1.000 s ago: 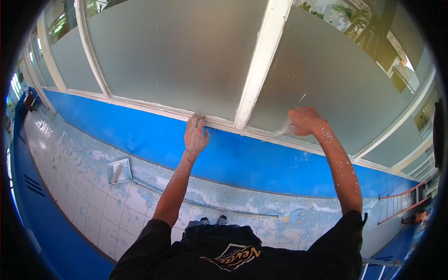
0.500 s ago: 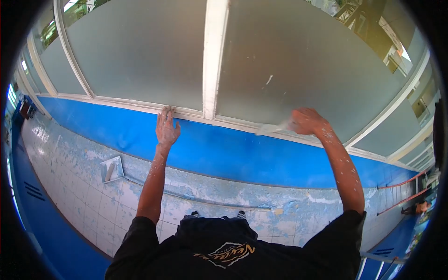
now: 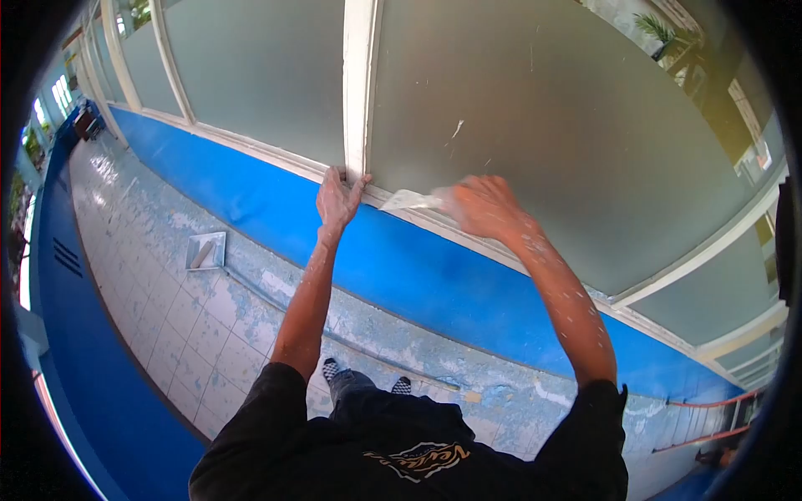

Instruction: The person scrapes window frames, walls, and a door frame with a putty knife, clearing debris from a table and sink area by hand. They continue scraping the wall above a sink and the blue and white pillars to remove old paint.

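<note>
Left hand: thumb spread from fingers, touching the white-painted window frame.
Right hand: closed around a pale flat scraper, pointing toward left hand.

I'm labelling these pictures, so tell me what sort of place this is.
Probably a building's corridor or veranda, perhaps under renovation: frosted windows, a blue-blotched tiled floor and a ladder.
</note>
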The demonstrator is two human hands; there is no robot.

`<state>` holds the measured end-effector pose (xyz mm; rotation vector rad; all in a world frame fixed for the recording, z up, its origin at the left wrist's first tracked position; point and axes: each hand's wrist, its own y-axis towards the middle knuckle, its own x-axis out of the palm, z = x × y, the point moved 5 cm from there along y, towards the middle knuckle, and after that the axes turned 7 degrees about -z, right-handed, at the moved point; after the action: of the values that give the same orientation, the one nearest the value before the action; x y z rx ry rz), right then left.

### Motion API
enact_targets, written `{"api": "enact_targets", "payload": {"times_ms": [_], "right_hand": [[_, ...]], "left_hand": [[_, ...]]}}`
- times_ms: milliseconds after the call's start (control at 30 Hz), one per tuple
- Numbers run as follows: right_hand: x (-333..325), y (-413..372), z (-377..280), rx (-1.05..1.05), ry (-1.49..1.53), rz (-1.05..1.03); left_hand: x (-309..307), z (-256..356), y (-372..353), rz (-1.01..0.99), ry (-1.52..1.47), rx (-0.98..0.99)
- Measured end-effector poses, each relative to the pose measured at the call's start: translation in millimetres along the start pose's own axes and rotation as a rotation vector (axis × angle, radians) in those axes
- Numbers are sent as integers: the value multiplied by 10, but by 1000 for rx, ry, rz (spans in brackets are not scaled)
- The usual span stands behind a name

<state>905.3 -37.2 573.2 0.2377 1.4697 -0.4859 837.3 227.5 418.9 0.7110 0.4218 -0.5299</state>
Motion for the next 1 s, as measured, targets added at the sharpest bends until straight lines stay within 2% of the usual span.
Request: {"api": "enact_targets", "payload": {"times_ms": [67, 167, 267, 367, 433, 500, 567, 633, 767, 800, 867, 900, 1000], "right_hand": [[59, 361, -185, -73, 7, 17], [111, 617, -305, -85, -21, 28], [182, 515, -228, -40, -16, -19], [134, 72, -26, -3, -52, -83], [245, -402, 347, 111, -46, -204], [510, -807, 757, 145, -61, -122], [481, -1253, 979, 268, -91, -264], [399, -1796, 1090, 303, -10, -147], [576, -2740, 1626, 492, -98, -169], [532, -2923, 1679, 534, -123, -194], [512, -3158, 1777, 625, -233, -290], [486, -3155, 1740, 606, -237, -265], [426, -2937, 1548, 500, -205, -126]], "left_hand": [[-106, 4, 71, -78, 28, 19], [-135, 6, 127, -190, 48, -58], [-132, 43, 83, -151, 97, -49], [-67, 28, 76, -124, 221, -73], [-33, 106, 41, -116, 183, -66], [-64, 85, 17, -67, 188, -38], [-38, 11, 14, -51, 190, -7], [-29, 29, 14, -62, 191, 6], [14, 23, -49, 24, 155, 75], [35, 25, -76, -28, 125, 56], [116, 18, -172, 50, 32, 124], [138, 23, -242, 93, -13, 152], [264, 577, -732, 179, 1, 327]]}}
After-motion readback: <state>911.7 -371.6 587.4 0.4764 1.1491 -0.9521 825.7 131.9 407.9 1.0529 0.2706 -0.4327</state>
